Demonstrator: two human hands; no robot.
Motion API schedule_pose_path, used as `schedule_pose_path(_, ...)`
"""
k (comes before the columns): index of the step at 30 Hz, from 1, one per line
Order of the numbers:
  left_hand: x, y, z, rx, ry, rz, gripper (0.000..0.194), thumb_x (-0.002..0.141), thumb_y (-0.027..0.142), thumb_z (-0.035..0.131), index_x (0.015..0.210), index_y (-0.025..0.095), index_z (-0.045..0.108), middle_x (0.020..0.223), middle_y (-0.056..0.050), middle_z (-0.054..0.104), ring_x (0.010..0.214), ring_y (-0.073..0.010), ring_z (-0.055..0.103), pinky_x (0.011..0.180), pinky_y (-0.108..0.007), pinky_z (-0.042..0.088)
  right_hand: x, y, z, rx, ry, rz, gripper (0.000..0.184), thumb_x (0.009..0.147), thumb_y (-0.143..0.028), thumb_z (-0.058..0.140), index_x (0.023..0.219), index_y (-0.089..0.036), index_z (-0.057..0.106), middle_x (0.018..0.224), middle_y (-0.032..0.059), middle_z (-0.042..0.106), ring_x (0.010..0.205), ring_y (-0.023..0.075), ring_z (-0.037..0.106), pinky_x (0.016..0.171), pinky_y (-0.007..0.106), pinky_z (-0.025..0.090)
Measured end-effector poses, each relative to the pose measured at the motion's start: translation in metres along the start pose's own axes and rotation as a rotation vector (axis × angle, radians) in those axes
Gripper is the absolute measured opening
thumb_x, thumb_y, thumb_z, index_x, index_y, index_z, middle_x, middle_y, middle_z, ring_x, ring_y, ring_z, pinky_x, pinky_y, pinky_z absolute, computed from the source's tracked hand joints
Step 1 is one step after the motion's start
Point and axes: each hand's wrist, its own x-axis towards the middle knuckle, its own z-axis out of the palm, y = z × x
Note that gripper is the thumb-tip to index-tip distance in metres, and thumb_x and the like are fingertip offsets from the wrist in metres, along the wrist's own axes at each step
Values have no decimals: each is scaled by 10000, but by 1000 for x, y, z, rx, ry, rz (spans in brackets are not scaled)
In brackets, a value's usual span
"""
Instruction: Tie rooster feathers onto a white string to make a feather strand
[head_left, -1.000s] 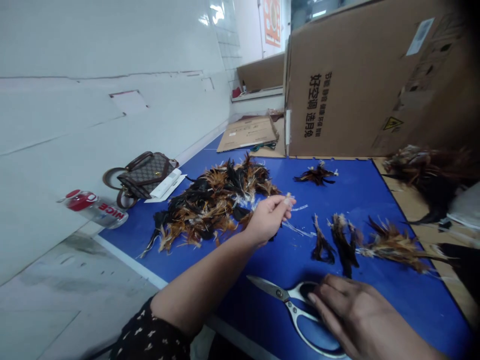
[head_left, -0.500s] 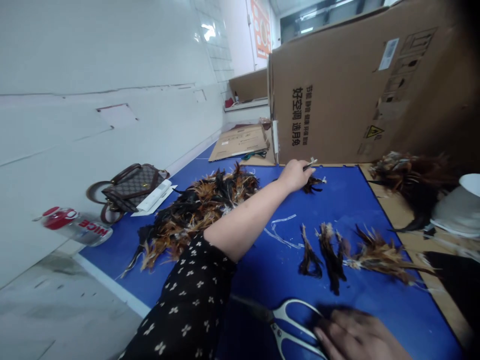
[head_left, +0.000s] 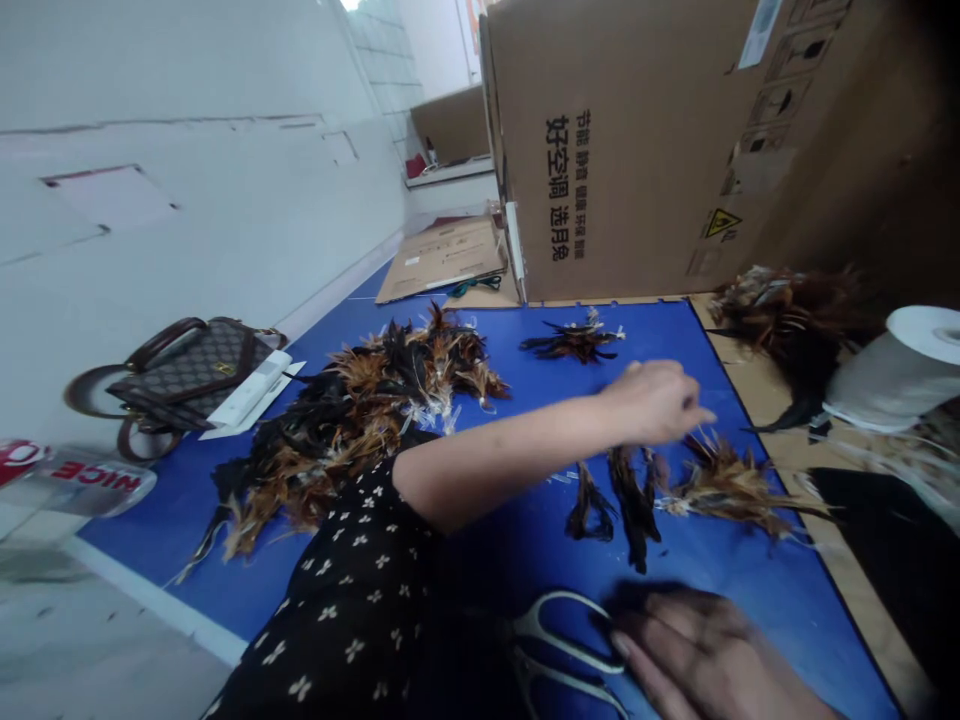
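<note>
My left hand [head_left: 660, 402], at the end of an arm in a black patterned sleeve, hovers over the right part of the blue table. Its fingers are curled in, and nothing sticks out of them. Just below it lie loose brown feathers [head_left: 731, 488] and dark feather strips [head_left: 632, 505]. Low in the picture my right hand [head_left: 694, 645] rests with bent fingers, its thumb against the handle of the scissors [head_left: 559, 640]. What those fingers hold, if anything, is hidden in shadow. A small dark feather bundle [head_left: 574, 342] lies farther back.
A big feather heap [head_left: 352, 420] covers the table's left part. Behind stand a large cardboard box [head_left: 622, 180] and flat cardboard [head_left: 442, 255]. A handbag [head_left: 199, 370] and a bottle [head_left: 97, 480] sit left. At right are more feathers [head_left: 795, 310] and a white spool [head_left: 892, 375].
My left hand has left the small feather bundle at the back and come nearer and to the right. The piece with a white tip no longer shows in it. The view has shifted right.
</note>
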Motion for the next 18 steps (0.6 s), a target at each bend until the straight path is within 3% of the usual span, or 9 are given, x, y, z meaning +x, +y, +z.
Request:
schedule_pose_path(3, -22, 32, 28, -101, -111, 92, 449, 849, 582, 929, 726, 213, 706, 931, -162, 747, 988, -360, 738, 963, -501, 580, -1, 1, 1, 21, -40, 33, 343, 1187, -172, 487, 1016, -228, 779, 789, 23, 745, 653, 159, 726, 689, 282, 580)
schedule_pose_path(5, -31, 42, 42, -115, -125, 66, 507, 725, 495, 1023, 626, 227, 604, 842, -148, 729, 910, -350, 744, 881, -469, 590, -3, 2, 2, 18, -46, 46, 352, 1193, -182, 497, 932, -223, 730, 755, 4, 686, 643, 150, 703, 690, 289, 561)
schedule_pose_path(7, -37, 44, 47, -107, -125, 29, 505, 731, 359, 999, 578, 239, 533, 803, -142, 722, 834, -323, 736, 787, -425, 576, -5, 4, 3, 3, -48, 43, 346, 1201, -196, 500, 925, -217, 707, 755, -3, 662, 648, 148, 694, 699, 298, 546)
schedule_pose_path(9, -41, 42, 45, -108, -111, 6, 435, 790, 296, 918, 583, 246, 539, 811, -141, 731, 780, -301, 716, 716, -399, 544, -6, 5, 4, -16, -34, 29, 333, 1207, -198, 494, 950, -210, 706, 767, -2, 665, 661, 148, 695, 711, 300, 536)
schedule_pose_path(12, -52, 34, 33, -219, -75, -78, 296, 871, 346, 842, 675, 245, 644, 756, -83, 706, 709, -260, 660, 673, -367, 498, -7, 4, 6, -20, -17, 5, 335, 1211, -185, 481, 960, -209, 701, 773, -1, 671, 670, 144, 692, 721, 291, 524)
schedule_pose_path(15, -71, 25, 20, -518, 6, -222, 265, 927, 417, 806, 781, 225, 696, 661, -7, 640, 626, -188, 578, 644, -312, 454, -7, 3, 5, -17, -10, 0, 318, 1204, -179, 496, 966, -214, 705, 775, 0, 679, 668, 146, 687, 714, 288, 517)
schedule_pose_path(18, -100, 20, 7, -938, 106, -342, 291, 953, 445, 811, 920, 181, 694, 781, -33, 733, 617, -121, 579, 632, -259, 455, -8, 9, -3, -131, 28, 28, 293, 1192, -213, 526, 986, -227, 734, 788, 12, 704, 665, 155, 687, 706, 295, 517)
